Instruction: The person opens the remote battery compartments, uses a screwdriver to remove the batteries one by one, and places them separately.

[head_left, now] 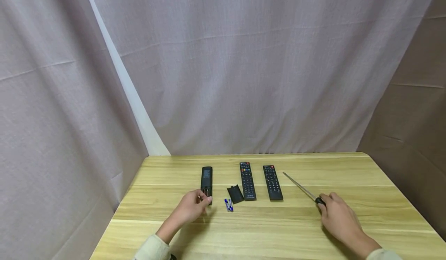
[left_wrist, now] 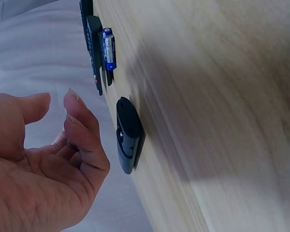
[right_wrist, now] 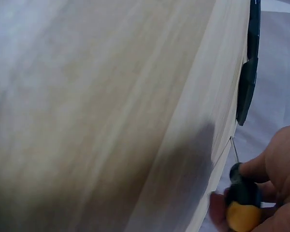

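Observation:
My left hand (head_left: 193, 205) hovers over the near end of a black remote control (head_left: 206, 177) lying face down. Its battery compartment shows uncovered. In the left wrist view the thumb and bent fingers (left_wrist: 84, 135) are apart, with nothing between them, and the remote lies beyond. My right hand (head_left: 339, 217) grips a screwdriver by its black and yellow handle (right_wrist: 244, 215). The metal shaft (head_left: 299, 185) points away to the left, its tip low over the table. Two blue and silver batteries (head_left: 228, 205) lie beside a black battery cover (head_left: 235, 194), right of the left hand.
Two more black remotes lie face up: one (head_left: 247, 180) in the middle, just right of the cover, the other (head_left: 273, 182) between it and the screwdriver tip. Grey curtains (head_left: 244, 78) hang behind and beside the wooden table (head_left: 265, 233).

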Available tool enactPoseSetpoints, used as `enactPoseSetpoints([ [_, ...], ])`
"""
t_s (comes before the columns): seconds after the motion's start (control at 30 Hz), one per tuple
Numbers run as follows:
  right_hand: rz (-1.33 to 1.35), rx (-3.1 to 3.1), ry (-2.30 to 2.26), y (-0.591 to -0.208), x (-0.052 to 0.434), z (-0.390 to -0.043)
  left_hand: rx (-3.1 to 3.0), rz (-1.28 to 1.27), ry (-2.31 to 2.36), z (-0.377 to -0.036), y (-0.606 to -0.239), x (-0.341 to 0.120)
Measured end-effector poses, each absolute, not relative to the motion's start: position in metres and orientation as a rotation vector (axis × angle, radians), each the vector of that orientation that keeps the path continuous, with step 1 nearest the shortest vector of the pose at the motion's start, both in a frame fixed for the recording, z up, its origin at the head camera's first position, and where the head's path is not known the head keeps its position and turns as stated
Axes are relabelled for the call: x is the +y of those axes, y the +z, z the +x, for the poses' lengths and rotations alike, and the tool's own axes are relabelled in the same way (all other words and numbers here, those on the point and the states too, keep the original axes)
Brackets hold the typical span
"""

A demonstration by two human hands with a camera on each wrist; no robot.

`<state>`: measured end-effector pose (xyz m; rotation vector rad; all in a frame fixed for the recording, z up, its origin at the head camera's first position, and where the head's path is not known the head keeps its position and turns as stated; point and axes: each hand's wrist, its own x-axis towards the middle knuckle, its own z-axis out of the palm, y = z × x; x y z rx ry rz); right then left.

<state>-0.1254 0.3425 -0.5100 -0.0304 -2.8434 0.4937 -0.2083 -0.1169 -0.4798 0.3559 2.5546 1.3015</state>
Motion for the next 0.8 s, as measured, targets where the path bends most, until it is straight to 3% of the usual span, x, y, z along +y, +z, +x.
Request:
enactPoseSetpoints([
  [0.8,-0.065,-2.997,0.396,-0.504,0.343,-0.137,2.512,0.335,1.307,-0.206,-0.477,-0.113],
])
